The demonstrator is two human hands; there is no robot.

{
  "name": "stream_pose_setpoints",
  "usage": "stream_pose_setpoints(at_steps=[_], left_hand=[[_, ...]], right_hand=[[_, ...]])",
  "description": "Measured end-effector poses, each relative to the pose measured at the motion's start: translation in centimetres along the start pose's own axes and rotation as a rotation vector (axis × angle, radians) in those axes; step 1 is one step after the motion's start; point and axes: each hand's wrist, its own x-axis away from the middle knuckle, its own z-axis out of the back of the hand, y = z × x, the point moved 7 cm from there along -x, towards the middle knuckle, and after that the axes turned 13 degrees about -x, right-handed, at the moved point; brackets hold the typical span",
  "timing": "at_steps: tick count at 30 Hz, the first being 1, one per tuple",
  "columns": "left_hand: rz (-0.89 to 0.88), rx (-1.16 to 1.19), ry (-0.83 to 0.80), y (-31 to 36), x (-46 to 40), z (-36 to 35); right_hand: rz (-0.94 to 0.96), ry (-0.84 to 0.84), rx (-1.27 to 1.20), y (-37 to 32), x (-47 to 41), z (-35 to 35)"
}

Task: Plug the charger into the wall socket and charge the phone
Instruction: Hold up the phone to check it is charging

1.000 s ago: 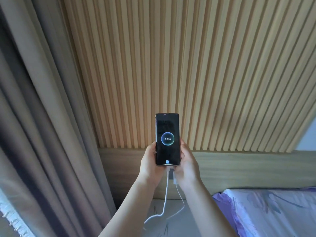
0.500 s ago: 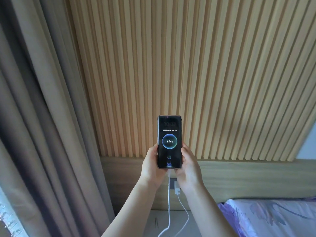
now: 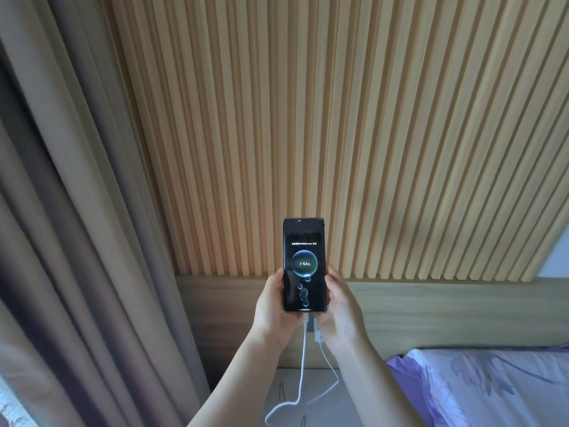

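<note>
I hold a black phone [image 3: 304,265] upright in front of the wall, its lit screen showing a charging circle with 44%. My left hand [image 3: 272,306] grips its lower left edge and my right hand [image 3: 340,303] grips its lower right edge. A white cable [image 3: 303,359] hangs from the phone's bottom, loops down and rises to a white charger [image 3: 317,331] on the wooden panel behind my hands. The wall socket itself is hidden behind my hands and the phone.
Slatted wooden wall [image 3: 338,134] fills the view above a plain wooden headboard panel [image 3: 446,312]. Beige-grey curtains [image 3: 67,226] hang at the left. A bed with purple floral bedding [image 3: 492,386] lies at the lower right. A light nightstand top [image 3: 323,405] sits below my arms.
The charging animation on the screen has grown, with bubbles rising to the circle. The phone and both hands stay in nearly the same place.
</note>
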Motion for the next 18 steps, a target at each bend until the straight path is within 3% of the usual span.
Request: stream_pose_setpoints(at_steps=[6,15,18], left_hand=[[-0.013,-0.086,0.097,-3.9,0.1,3.3],[0.162,-0.152,0.201,-12.3,0.0,9.1],[0.221,-0.112,0.156,-15.8,0.2,10.8]], right_hand=[[-0.094,0.074,0.028,3.8,0.4,3.9],[-0.267,0.159,0.068,10.3,2.7,11.5],[-0.329,0.183,0.137,12.6,4.0,14.5]])
